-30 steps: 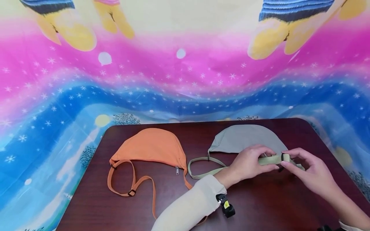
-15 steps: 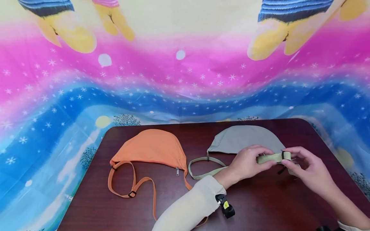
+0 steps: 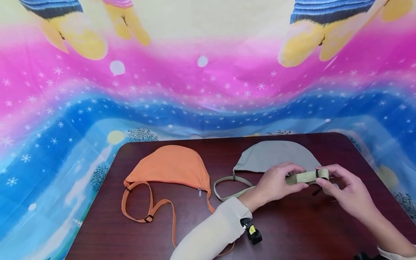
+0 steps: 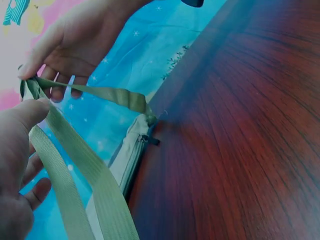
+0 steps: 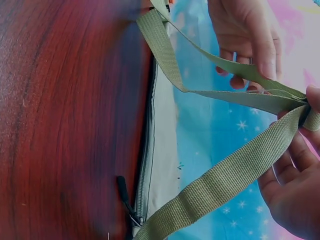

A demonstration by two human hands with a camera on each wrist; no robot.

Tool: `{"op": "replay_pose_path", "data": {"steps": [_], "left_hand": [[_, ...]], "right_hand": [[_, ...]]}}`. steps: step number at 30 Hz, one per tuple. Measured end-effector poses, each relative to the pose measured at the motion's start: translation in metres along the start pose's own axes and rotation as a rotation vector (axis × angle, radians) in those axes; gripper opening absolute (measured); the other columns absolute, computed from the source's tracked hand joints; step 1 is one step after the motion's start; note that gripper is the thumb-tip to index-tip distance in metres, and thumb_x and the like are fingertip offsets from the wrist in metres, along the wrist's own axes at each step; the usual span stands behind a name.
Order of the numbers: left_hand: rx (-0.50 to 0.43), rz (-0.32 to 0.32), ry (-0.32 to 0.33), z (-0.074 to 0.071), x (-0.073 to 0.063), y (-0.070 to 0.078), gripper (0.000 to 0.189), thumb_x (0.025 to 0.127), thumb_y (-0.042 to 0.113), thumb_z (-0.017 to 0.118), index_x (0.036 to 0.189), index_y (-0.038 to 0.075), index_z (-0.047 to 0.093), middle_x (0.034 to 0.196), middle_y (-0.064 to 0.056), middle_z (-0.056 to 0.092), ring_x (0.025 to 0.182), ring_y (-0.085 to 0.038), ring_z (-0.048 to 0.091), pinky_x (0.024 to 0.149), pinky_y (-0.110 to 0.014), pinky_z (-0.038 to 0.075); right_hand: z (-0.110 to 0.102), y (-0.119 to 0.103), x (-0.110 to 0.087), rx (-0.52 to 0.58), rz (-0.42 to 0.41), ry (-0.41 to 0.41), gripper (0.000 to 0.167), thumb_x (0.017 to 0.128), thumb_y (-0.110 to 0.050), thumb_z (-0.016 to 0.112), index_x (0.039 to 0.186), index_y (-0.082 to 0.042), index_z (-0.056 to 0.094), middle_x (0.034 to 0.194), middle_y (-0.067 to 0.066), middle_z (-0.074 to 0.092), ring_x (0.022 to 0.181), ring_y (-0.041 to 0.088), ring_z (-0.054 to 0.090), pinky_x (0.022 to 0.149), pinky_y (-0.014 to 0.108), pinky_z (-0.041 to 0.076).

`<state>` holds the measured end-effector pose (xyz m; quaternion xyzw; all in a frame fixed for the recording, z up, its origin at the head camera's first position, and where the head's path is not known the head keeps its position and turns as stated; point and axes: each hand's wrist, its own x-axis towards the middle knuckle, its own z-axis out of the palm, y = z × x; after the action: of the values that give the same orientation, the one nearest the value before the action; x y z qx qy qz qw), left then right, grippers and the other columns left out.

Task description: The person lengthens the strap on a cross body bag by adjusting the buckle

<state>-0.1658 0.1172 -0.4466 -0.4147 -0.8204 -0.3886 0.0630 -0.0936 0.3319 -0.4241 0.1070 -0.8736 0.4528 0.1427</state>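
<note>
A grey-green waist bag (image 3: 276, 157) lies at the right of the table, its zipper (image 5: 145, 175) along the near edge. Its olive webbing strap (image 3: 306, 177) is raised over the bag's right end. My left hand (image 3: 276, 184) pinches the strap between thumb and fingers. Just to the right, my right hand (image 3: 352, 189) pinches it at the dark slider buckle (image 3: 317, 173), where a short loop of webbing sticks out. In the right wrist view two lengths of strap run from the buckle past the left fingers (image 5: 267, 60). The right fingers partly cover the buckle there.
An orange waist bag (image 3: 170, 164) lies on the left of the dark red-brown table (image 3: 107, 216), its strap (image 3: 173, 224) trailing forward beneath the left sleeve (image 3: 208, 231). A patterned cloth (image 3: 201, 97) hangs behind the table.
My left hand has shifted slightly left along the strap, so more webbing shows between the hands. My right hand stays at the buckle. The orange bag has not moved.
</note>
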Motion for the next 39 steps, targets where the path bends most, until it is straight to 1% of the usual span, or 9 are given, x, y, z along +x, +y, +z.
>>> {"op": "replay_pose_path", "data": {"steps": [7,11,14,18,21,25,31,34,39], "left_hand": [[0.000,0.012,0.031,-0.001,0.000,-0.002,0.030,0.093,0.034,0.077,0.119,0.020,0.073,0.110,0.012,0.068,0.092,0.009,0.050,0.083,-0.003,0.038],[0.005,0.027,0.030,-0.002,0.003,0.000,0.030,0.094,0.033,0.075,0.121,0.020,0.073,0.112,0.011,0.069,0.094,0.009,0.051,0.085,-0.003,0.038],[-0.006,0.028,0.014,-0.002,0.004,0.002,0.033,0.093,0.033,0.076,0.123,0.019,0.072,0.114,0.010,0.069,0.096,0.008,0.051,0.086,-0.003,0.038],[-0.038,-0.001,-0.002,-0.002,0.001,0.000,0.038,0.092,0.034,0.078,0.126,0.018,0.070,0.112,0.010,0.067,0.096,0.008,0.053,0.086,-0.004,0.039],[-0.051,-0.011,0.017,-0.002,-0.001,-0.003,0.037,0.091,0.032,0.079,0.123,0.017,0.070,0.107,0.011,0.067,0.094,0.009,0.053,0.085,-0.004,0.040],[-0.057,-0.005,0.040,-0.002,0.000,-0.004,0.031,0.090,0.030,0.080,0.118,0.018,0.072,0.101,0.012,0.067,0.090,0.011,0.052,0.082,-0.003,0.040],[-0.037,-0.005,0.037,0.000,0.000,-0.002,0.031,0.090,0.031,0.080,0.118,0.019,0.072,0.100,0.013,0.066,0.089,0.012,0.051,0.081,-0.005,0.043],[-0.032,-0.001,0.040,-0.001,0.001,-0.001,0.029,0.091,0.030,0.079,0.117,0.019,0.072,0.100,0.013,0.066,0.089,0.011,0.052,0.080,-0.005,0.042],[-0.014,0.018,0.033,-0.001,0.003,0.001,0.029,0.092,0.030,0.078,0.118,0.019,0.073,0.102,0.012,0.066,0.091,0.009,0.052,0.083,-0.004,0.040]], "right_hand": [[0.000,0.002,0.002,0.007,-0.010,0.012,0.031,0.091,0.009,0.070,0.120,-0.001,0.065,0.091,-0.012,0.067,0.070,0.009,0.059,0.056,0.020,0.047],[0.005,0.002,0.004,0.013,-0.017,-0.011,0.033,0.090,0.009,0.071,0.121,-0.001,0.065,0.094,-0.011,0.066,0.073,0.008,0.061,0.058,0.020,0.048],[0.008,0.001,0.004,0.012,-0.024,-0.016,0.032,0.089,0.009,0.072,0.119,-0.002,0.066,0.096,-0.010,0.066,0.075,0.007,0.062,0.060,0.020,0.050],[0.007,0.001,0.004,0.026,-0.035,0.017,0.031,0.087,0.012,0.072,0.115,-0.002,0.067,0.091,-0.010,0.064,0.068,0.008,0.059,0.055,0.021,0.048],[0.005,0.001,0.005,0.040,-0.046,0.045,0.032,0.086,0.015,0.071,0.113,-0.001,0.067,0.088,-0.010,0.064,0.062,0.009,0.056,0.053,0.022,0.045],[0.003,0.000,0.005,0.045,-0.051,0.065,0.032,0.086,0.017,0.070,0.113,0.000,0.067,0.089,-0.010,0.066,0.064,0.007,0.057,0.056,0.019,0.046],[0.002,0.002,0.005,0.048,-0.032,0.061,0.033,0.088,0.014,0.070,0.116,-0.002,0.068,0.090,-0.010,0.067,0.065,0.010,0.061,0.056,0.019,0.049],[0.003,0.002,0.005,0.048,-0.023,0.050,0.033,0.088,0.013,0.070,0.118,-0.002,0.067,0.093,-0.010,0.067,0.067,0.008,0.060,0.055,0.020,0.048],[0.009,0.003,0.002,0.015,-0.007,0.001,0.034,0.090,0.007,0.072,0.123,-0.002,0.065,0.103,-0.016,0.067,0.081,0.001,0.061,0.062,0.017,0.049]]}}
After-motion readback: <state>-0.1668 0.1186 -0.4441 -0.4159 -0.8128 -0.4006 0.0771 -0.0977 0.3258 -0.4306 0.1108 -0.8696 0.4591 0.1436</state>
